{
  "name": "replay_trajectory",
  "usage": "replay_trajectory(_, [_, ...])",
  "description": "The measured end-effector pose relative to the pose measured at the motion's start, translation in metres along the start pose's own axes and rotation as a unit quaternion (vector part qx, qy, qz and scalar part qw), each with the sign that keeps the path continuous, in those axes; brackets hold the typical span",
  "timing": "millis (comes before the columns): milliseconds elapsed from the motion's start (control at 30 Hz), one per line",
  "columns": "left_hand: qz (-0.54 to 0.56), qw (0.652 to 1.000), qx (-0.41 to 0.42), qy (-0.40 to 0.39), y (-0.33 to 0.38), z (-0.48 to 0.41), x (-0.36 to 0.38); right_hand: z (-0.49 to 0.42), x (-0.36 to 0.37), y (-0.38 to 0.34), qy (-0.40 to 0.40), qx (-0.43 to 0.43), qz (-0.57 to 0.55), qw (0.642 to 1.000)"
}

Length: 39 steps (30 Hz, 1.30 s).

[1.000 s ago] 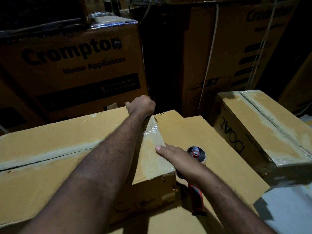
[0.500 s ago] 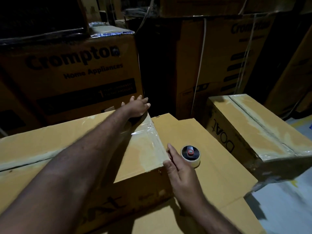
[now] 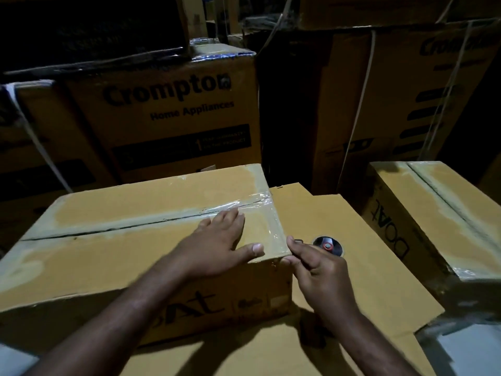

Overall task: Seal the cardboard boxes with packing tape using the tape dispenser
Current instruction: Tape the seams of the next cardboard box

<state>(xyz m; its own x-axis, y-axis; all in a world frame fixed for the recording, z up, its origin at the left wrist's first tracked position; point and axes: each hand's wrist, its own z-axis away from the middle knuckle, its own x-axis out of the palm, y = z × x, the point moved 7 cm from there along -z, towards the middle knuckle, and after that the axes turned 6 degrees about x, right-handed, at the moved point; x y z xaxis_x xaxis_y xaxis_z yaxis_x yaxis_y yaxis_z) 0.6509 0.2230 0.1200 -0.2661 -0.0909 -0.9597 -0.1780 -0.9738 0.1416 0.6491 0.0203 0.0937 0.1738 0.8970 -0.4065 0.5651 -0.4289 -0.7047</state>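
Cardboard box (image 3: pixel 113 256) under flat left hand (image 3: pixel 217 246); right hand (image 3: pixel 317 272) grip unclear; tape dispenser (image 3: pixel 328 246) behind.

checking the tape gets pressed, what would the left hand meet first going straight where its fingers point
The tape over the seam, right at the left hand's fingertips; past it, probably the box's far edge.

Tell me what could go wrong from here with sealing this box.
1. The clear tape across the right end of the box looks wrinkled near the seam. It may not bond flat unless the left hand smooths it.
2. The centre seam gapes left of that hand, so the flaps could lift.
3. The right hand seems to grip the tape dispenser at the box corner. A careless pull there could peel the strip's end.
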Motion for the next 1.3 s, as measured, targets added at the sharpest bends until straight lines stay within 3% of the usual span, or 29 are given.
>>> replay_trajectory(133, [-0.012,0.998,-0.033,0.046,-0.011,0.015,0.004,-0.005,-0.004,0.005,-0.016,0.008,-0.045,0.999])
replay_trajectory(300, [-0.068,0.994,-0.040,0.070,0.024,0.028,0.014,-0.007,-0.004,0.005,-0.042,-0.022,-0.020,0.999])
replay_trajectory(433, [-0.082,0.979,0.014,0.187,0.036,0.040,0.016,-0.005,-0.004,-0.003,-0.048,-0.027,-0.013,0.998])
replay_trajectory(600, [0.159,0.964,0.000,0.215,-0.013,0.089,0.017,0.028,0.019,-0.054,-0.117,-0.062,-0.057,0.989])
replay_trajectory(700, [0.258,0.944,-0.054,0.200,-0.033,0.133,0.020,0.052,0.034,-0.087,-0.237,-0.066,-0.131,0.960])
replay_trajectory(767, [0.313,0.924,-0.093,0.200,-0.040,0.161,0.025,0.054,0.044,-0.099,-0.335,-0.064,-0.177,0.923])
replay_trajectory(800, [0.337,0.910,-0.110,0.216,-0.040,0.173,0.027,0.047,0.046,-0.102,-0.347,-0.075,-0.196,0.914])
replay_trajectory(933, [0.370,0.849,-0.216,0.309,-0.023,0.193,0.040,-0.031,0.056,-0.078,-0.235,-0.071,-0.183,0.952])
replay_trajectory(1000, [0.344,0.823,-0.293,0.345,-0.004,0.186,0.051,-0.072,0.071,-0.059,-0.197,-0.049,-0.122,0.971])
replay_trajectory(1100, [0.327,0.777,-0.373,0.388,0.030,0.167,0.060,-0.110,0.111,-0.022,-0.239,0.007,0.061,0.969])
replay_trajectory(1167, [0.332,0.752,-0.387,0.418,0.049,0.156,0.063,-0.119,0.132,0.001,-0.292,0.057,0.073,0.952])
replay_trajectory(1300, [0.321,0.697,-0.340,0.544,0.053,0.147,0.070,-0.116,0.147,0.020,-0.353,0.108,-0.051,0.928])
